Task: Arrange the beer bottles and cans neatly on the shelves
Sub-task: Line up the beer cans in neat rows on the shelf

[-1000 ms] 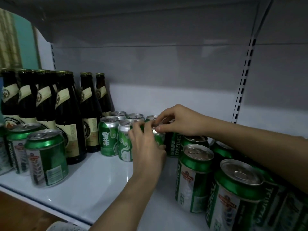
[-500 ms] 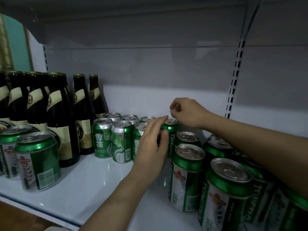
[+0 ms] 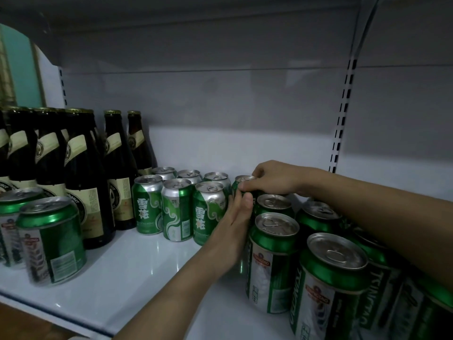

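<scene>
Head view has both hands meeting on one green can far back on the white shelf. From the right, the right hand curls over that can's rim and pinches its top between fingertips and thumb. Just below it, the left hand stands flat with straight fingers laid against the can's left flank; its fingertips reach nearly to the right thumb. Little of the can shows beyond its silver lid and a strip of green.

Immediately left of the left hand stands a block of silver-and-green cans, two rows deep, the closest one touching the back of the fingers. Right of that hand and under the right forearm crowd taller-looking green Tsingtao cans, packed close, lids up; they hem in the held can from the near side. Further left of the silver cans rise dark brown bottles with cream labels and gold caps, upright in ranks. Out at the far left, nearest the shelf's front edge, two more green cans stand together, well apart from both hands.
</scene>
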Demonstrator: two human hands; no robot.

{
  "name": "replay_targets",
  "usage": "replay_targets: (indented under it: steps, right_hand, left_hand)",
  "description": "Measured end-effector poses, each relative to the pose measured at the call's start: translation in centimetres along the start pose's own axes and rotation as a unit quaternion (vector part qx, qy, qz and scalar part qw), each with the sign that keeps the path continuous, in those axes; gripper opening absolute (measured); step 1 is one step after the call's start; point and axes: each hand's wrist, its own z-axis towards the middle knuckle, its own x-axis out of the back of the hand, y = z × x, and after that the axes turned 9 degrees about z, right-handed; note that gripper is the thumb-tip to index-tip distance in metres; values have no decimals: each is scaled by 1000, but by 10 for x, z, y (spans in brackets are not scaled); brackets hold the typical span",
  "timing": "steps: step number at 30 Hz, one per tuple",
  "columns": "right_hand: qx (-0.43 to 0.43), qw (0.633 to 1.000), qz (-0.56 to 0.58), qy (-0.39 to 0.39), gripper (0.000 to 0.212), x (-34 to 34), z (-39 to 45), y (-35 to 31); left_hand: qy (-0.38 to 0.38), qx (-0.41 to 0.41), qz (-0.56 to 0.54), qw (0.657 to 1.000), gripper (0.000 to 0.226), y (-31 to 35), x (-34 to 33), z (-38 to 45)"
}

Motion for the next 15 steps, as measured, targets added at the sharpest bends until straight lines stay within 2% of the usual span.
replay_targets:
  steps: [3, 7, 10, 12, 15]
  right_hand:
    - [-1, 1000, 14, 9, 65, -2, 1, 2]
    - [0, 997, 67, 25, 57, -4, 2, 5]
    - [20, 994, 102, 31, 48, -1, -1, 4]
    - [48, 987, 143, 50, 51, 7, -4, 3]
    - [74, 967, 228, 91, 37, 18, -9, 5]
  left_hand:
    - [0, 19, 15, 1000, 90, -7, -1, 4]
    - [-12, 8, -23, 1000, 89, -10, 1, 6]
    - [-12, -28, -35, 999, 82, -6, 1, 3]
    - [3, -56, -47, 997, 77, -3, 2, 1]
    - [45, -112, -52, 991, 56, 4, 3, -4]
